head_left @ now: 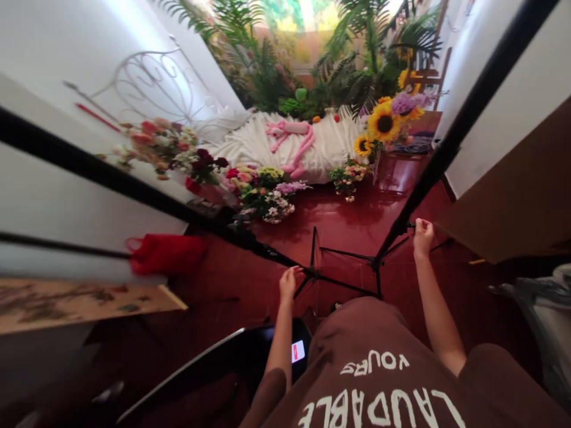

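Note:
Two black stands rise on either side, their tripod legs spread on the red floor. My left hand (pixel 288 284) is beside the lower part of the left stand (pixel 254 242), fingers bent toward the pole; whether it grips anything is hard to make out. On the right, my right hand (pixel 423 235) has its fingers pinched at a small black knob (pixel 411 225) that sticks out from the right stand (pixel 417 181).
Ahead, a white cloth (pixel 332 148) bears a pink plush toy (pixel 292 129), with flowers (pixel 267 193), sunflowers (pixel 384 122) and palms around it. A red bag (pixel 165 254) lies left. A black table (pixel 241 351) stands near my left arm, a brown panel (pixel 513 184) at right.

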The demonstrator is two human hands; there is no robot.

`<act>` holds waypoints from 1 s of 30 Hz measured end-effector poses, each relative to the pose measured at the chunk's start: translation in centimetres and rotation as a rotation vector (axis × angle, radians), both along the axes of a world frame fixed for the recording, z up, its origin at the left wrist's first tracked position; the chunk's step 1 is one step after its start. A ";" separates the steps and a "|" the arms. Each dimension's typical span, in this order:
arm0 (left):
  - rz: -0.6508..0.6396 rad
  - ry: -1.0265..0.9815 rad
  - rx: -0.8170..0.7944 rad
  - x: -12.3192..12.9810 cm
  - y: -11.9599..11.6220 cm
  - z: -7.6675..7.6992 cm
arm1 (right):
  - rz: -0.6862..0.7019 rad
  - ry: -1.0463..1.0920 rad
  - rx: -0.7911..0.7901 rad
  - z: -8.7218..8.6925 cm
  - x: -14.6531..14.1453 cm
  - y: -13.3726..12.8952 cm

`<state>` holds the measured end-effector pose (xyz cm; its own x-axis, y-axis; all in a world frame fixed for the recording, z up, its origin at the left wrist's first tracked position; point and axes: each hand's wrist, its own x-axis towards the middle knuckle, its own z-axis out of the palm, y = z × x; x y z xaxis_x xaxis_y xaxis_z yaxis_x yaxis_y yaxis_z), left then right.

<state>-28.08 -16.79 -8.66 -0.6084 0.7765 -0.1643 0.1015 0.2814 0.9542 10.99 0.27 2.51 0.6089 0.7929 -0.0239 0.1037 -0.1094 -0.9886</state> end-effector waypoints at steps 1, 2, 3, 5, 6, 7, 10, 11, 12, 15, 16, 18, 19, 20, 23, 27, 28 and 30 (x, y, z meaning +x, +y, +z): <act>0.139 -0.012 0.018 -2.4 -0.5 0.9 | -0.019 0.036 -0.006 -0.3 -0.2 -0.1; 0.225 -0.010 0.036 -4.5 -0.9 2.0 | -0.038 0.080 -0.016 -0.7 -0.4 -0.3; 0.270 -0.005 0.052 -6.2 -1.2 3.2 | -0.052 0.132 -0.030 -1.2 -0.7 -0.6; 0.317 0.033 0.118 -8.3 -1.6 5.9 | -0.060 0.227 -0.054 -2.7 -1.6 -1.8; 0.323 0.054 0.166 -8.8 -1.5 7.2 | -0.024 0.265 -0.075 -3.5 -2.3 -2.6; 0.319 0.073 0.226 -9.0 -1.3 8.5 | 0.027 0.293 -0.118 -4.4 -3.1 -3.4; 0.254 0.096 0.408 -8.3 0.4 11.3 | 0.226 0.333 -0.252 -6.8 -6.2 -6.0; 0.235 0.096 0.438 -7.9 1.1 11.8 | 0.306 0.334 -0.269 -7.4 -7.4 -6.7; 0.203 0.095 0.441 -7.5 2.0 12.1 | 0.389 0.332 -0.288 -7.7 -8.7 -7.3; 0.157 0.089 0.371 -6.8 4.1 11.9 | 0.636 0.325 -0.353 -7.6 -13.3 -8.4; 0.175 0.084 0.344 -6.7 4.6 11.7 | 0.710 0.322 -0.377 -7.2 -15.0 -8.7; 0.234 0.065 0.320 -6.5 5.2 11.2 | 0.857 0.329 -0.418 -6.2 -18.7 -9.1; 0.255 0.051 0.323 -6.5 5.3 11.0 | 0.934 0.343 -0.441 -5.6 -20.6 -9.3; 0.263 0.039 0.330 -6.5 5.3 10.9 | 1.023 0.372 -0.467 -4.9 -22.5 -9.6; 0.241 0.032 0.352 -6.6 5.1 10.8 | 1.231 0.538 -0.556 -2.6 -28.0 -10.3; 0.237 0.024 0.364 -6.8 5.0 10.8 | 1.394 0.888 -0.787 0.7 -33.3 -10.7; 0.240 0.020 0.362 -6.8 5.0 10.8 | 1.406 0.946 -0.807 1.4 -34.2 -10.7; 0.238 0.011 0.353 -6.8 5.0 10.7 | 1.404 1.006 -0.778 2.2 -35.4 -10.6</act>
